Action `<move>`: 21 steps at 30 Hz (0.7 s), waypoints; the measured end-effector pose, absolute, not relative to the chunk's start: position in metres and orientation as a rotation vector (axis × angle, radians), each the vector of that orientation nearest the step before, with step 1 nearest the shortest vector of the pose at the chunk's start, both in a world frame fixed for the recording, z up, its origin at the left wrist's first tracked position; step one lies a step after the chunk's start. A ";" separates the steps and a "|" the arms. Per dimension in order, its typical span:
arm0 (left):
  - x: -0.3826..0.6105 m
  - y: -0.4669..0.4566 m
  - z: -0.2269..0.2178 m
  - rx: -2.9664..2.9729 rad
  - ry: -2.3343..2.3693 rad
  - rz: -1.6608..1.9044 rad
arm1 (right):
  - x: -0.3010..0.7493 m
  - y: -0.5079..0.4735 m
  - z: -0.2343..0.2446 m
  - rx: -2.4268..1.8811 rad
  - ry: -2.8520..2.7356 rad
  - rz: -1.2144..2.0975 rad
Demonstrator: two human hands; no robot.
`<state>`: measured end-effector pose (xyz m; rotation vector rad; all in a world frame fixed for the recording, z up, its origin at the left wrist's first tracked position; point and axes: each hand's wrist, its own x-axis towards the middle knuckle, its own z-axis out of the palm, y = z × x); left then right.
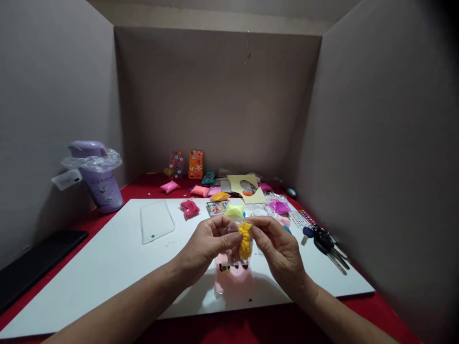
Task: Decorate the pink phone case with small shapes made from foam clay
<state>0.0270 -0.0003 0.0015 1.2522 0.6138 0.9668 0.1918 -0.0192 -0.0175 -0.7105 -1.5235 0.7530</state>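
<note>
Between my two hands is a small clear plastic bag with a lump of yellow modelling clay (245, 241) in it. My left hand (215, 237) pinches the bag on its left side, thumb against the clay. On the other side, my right hand (278, 243) pinches the bag's right edge near the top. Below them on the white board lies a phone case (234, 282) covered in pale pink, with black and yellow details; the bag and fingers hide its upper part. A clear phone case (157, 221) lies further left.
Bagged clay, including red (190, 209), pale yellow (234, 210) and purple (279, 207), lies behind my hands. Keys (327, 242) and scissors-like blades rest right. A purple tumbler (98, 177) stands left. Decorated cases (196, 164) lean on the back wall; grey panels surround the board (107, 267).
</note>
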 end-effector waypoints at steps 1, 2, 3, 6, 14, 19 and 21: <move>0.026 0.000 0.001 1.266 0.611 0.966 | 0.192 -0.018 -0.018 -0.732 -1.541 0.730; 0.026 0.001 0.001 1.287 0.606 0.962 | 0.192 -0.018 -0.019 -0.752 -1.556 0.704; 0.026 0.001 0.002 1.314 0.598 0.946 | 0.192 -0.017 -0.019 -0.767 -1.565 0.676; 0.026 0.001 0.004 1.390 0.580 0.901 | 0.192 -0.017 -0.022 -0.798 -1.544 0.615; 0.029 -0.002 0.007 1.366 0.672 1.019 | 0.191 -0.024 -0.022 -0.843 -1.698 0.327; 0.029 0.000 0.008 1.388 0.717 1.035 | 0.188 -0.024 -0.020 -0.905 -1.742 0.234; 0.030 0.000 0.008 1.390 0.720 1.031 | 0.187 -0.024 -0.021 -0.929 -1.730 0.277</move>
